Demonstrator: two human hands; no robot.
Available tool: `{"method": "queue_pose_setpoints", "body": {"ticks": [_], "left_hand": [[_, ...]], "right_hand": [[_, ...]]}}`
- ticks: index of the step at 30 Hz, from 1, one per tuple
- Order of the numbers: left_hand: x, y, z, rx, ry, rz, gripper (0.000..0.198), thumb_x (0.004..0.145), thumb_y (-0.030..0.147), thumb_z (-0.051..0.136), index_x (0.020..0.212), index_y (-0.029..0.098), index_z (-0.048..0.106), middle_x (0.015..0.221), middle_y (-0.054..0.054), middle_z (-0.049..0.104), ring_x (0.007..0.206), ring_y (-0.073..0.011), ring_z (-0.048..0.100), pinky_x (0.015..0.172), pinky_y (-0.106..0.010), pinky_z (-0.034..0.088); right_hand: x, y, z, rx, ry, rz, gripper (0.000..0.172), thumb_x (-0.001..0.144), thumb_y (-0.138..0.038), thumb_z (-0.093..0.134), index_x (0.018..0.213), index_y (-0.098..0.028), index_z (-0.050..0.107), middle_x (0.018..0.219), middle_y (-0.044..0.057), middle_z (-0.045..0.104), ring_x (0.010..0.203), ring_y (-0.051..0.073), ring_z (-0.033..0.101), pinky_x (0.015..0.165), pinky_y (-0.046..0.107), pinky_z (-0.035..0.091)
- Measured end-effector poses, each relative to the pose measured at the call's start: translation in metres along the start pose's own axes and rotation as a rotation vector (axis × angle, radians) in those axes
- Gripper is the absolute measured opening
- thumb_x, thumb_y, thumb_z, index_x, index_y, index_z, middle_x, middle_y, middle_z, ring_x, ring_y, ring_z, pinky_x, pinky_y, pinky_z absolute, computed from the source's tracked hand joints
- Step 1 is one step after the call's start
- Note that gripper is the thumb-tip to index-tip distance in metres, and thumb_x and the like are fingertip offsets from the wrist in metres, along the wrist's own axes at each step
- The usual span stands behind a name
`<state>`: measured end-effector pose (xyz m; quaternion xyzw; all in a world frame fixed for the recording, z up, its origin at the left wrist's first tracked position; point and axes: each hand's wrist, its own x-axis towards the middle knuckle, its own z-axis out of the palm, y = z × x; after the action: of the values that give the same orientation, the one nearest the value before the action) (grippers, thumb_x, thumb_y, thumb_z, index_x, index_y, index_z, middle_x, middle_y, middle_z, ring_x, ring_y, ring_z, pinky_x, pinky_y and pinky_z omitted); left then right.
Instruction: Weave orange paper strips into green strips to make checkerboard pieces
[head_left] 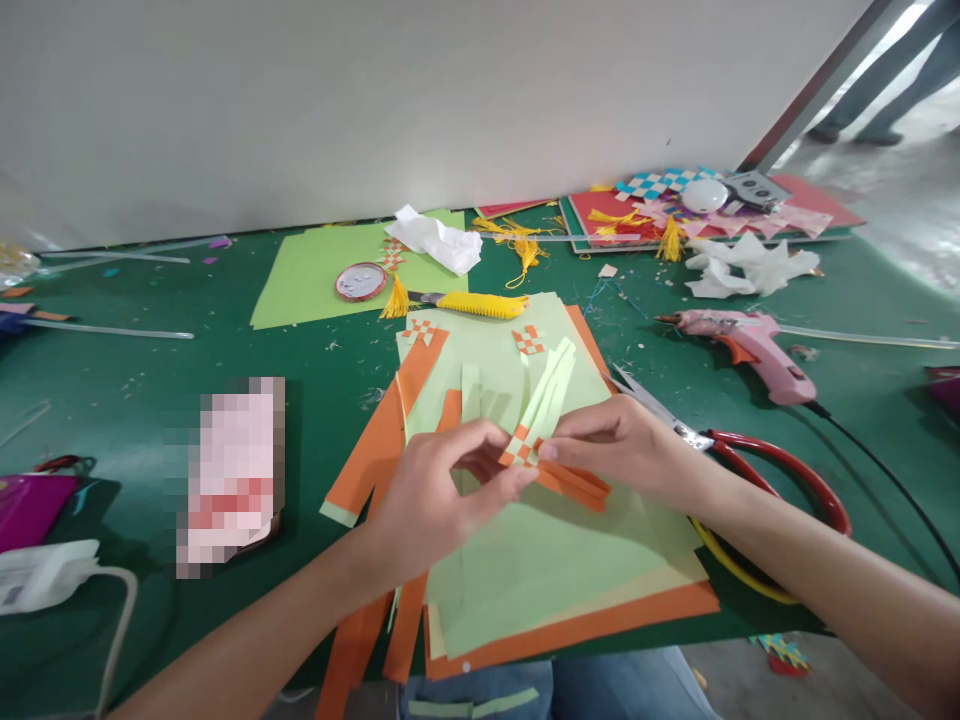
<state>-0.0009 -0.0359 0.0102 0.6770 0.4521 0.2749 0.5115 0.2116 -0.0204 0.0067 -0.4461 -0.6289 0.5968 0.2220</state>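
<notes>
Between my two hands is a small woven piece of paper strips [523,447], checkered orange and pale green, with loose green ends pointing up and orange ends hanging to the lower right. My left hand [442,485] pinches its left corner between thumb and fingers. On its right side, my right hand [600,440] grips it the same way. Both hands are just above a stack of pale green paper [540,580]. Orange paper strips [375,440] lie beside and under my left hand. Two small checkered squares sit on the stack's far part, one of them a woven square [528,340].
Scissors [697,435] lie by my right forearm, with a pink glue gun [750,345] beyond. A yellow utility knife [472,302] and crumpled tissue [439,240] are at the back. A pixelated pink object [232,470] and white plug [49,575] lie left. A grey wall rises behind.
</notes>
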Motion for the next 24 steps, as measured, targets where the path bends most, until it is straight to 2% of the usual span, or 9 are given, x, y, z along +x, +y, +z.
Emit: {"method": "queue_pose_setpoints", "body": {"ticks": [3, 7, 12, 17, 24], "left_hand": [[-0.0007, -0.0031, -0.0006, 0.007, 0.124, 0.154, 0.035, 0.072, 0.027, 0.080, 0.096, 0.023, 0.054, 0.091, 0.004, 0.065, 0.076, -0.0084, 0.066, 0.067, -0.016, 0.056], [-0.0017, -0.0066, -0.0013, 0.046, 0.117, 0.240, 0.043, 0.073, 0.023, 0.079, 0.108, 0.028, 0.055, 0.096, 0.005, 0.066, 0.080, -0.0067, 0.065, 0.071, -0.013, 0.056], [-0.0007, -0.0055, -0.0016, 0.081, 0.110, 0.207, 0.035, 0.074, 0.023, 0.078, 0.104, 0.025, 0.061, 0.091, 0.004, 0.069, 0.080, -0.0078, 0.067, 0.072, -0.013, 0.057], [-0.0010, -0.0028, -0.0019, 0.077, 0.132, 0.188, 0.029, 0.073, 0.023, 0.079, 0.096, 0.022, 0.063, 0.083, 0.004, 0.071, 0.069, -0.0074, 0.068, 0.068, -0.013, 0.057], [-0.0022, 0.0004, -0.0024, 0.039, 0.112, 0.082, 0.027, 0.073, 0.032, 0.079, 0.093, 0.021, 0.064, 0.083, 0.002, 0.072, 0.068, -0.0116, 0.071, 0.067, -0.018, 0.060]], "right_hand": [[-0.0003, -0.0007, -0.0007, 0.011, -0.011, -0.010, 0.050, 0.083, -0.041, 0.065, 0.051, -0.017, 0.036, 0.054, -0.006, 0.022, 0.052, 0.007, 0.019, 0.045, 0.025, 0.015], [-0.0001, -0.0006, -0.0003, 0.029, -0.046, -0.041, 0.046, 0.083, -0.036, 0.066, 0.051, -0.017, 0.039, 0.054, -0.007, 0.024, 0.052, 0.006, 0.020, 0.045, 0.024, 0.016], [0.0003, 0.0008, -0.0006, 0.036, -0.063, -0.061, 0.047, 0.084, -0.034, 0.066, 0.051, -0.017, 0.036, 0.054, -0.007, 0.022, 0.052, 0.006, 0.018, 0.045, 0.023, 0.016], [0.0001, 0.0002, -0.0015, 0.030, -0.079, -0.043, 0.046, 0.084, -0.037, 0.065, 0.052, -0.016, 0.038, 0.054, -0.007, 0.022, 0.053, 0.006, 0.019, 0.045, 0.023, 0.016], [-0.0005, -0.0009, -0.0007, 0.039, -0.085, 0.006, 0.047, 0.082, -0.043, 0.066, 0.053, -0.016, 0.042, 0.054, -0.006, 0.025, 0.054, 0.006, 0.022, 0.046, 0.024, 0.016]]}}
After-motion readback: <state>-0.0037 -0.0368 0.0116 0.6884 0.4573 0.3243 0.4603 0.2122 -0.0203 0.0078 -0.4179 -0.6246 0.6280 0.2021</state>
